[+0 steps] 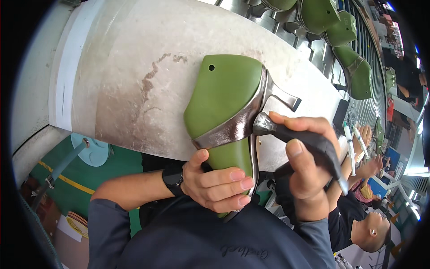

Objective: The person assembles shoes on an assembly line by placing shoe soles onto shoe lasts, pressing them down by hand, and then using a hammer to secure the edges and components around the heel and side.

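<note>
A green shoe last [226, 94] lies tilted over the near edge of the worktable, wearing a shoe with a shiny bronze strap [233, 127] and a slim bronze heel [282, 95]. My left hand [217, 184] wraps its fingers around the narrower, near end of the last. In my right hand [309, 175] is a dark shoemaker's hammer [291, 134], gripped close to its head. The hammer's worn metal face touches or almost touches the shoe's edge beside the strap. My palm and fingers hide most of its handle.
Several more green lasts with shoes [318, 15] stand on a metal conveyor [320, 49] along the far right. A co-worker [358, 228] sits at the right, near thin white syringe-like tools [350, 148]. The pale, stained worktable [121, 67] curves across; a light-blue stool [92, 150] stands at left.
</note>
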Demonstrator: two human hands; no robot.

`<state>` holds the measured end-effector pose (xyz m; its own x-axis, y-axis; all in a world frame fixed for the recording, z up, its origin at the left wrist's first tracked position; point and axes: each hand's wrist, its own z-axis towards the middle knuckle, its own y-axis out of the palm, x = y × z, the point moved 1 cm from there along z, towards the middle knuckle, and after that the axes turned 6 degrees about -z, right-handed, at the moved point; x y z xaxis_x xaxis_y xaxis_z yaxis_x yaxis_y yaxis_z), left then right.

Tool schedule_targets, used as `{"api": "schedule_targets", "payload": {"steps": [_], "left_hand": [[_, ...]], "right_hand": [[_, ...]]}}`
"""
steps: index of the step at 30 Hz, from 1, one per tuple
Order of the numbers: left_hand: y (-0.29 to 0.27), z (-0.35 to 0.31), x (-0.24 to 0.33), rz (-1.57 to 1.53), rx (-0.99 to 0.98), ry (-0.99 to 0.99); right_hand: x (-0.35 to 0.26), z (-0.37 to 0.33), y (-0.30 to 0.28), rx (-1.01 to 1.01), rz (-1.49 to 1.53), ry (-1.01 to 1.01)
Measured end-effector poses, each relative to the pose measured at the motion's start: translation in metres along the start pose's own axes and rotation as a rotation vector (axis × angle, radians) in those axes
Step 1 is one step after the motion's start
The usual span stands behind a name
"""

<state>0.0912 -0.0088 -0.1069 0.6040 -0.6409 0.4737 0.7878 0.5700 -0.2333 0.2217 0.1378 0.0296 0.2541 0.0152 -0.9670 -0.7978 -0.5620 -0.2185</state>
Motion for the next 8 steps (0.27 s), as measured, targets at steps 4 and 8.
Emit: {"api": "schedule_targets", "payload": {"steps": [4,8], "left_hand": [[-0.002,0.003,-0.003,-0.008,-0.039,0.041],[-0.005,0.0,-0.004,0.099,-0.082,0.049]], "right_hand": [[-0.029,0.035,-0.012,-0.154,-0.149,0.134],[-0.022,0.039,-0.021,-0.274,-0.127,0.225]]}}
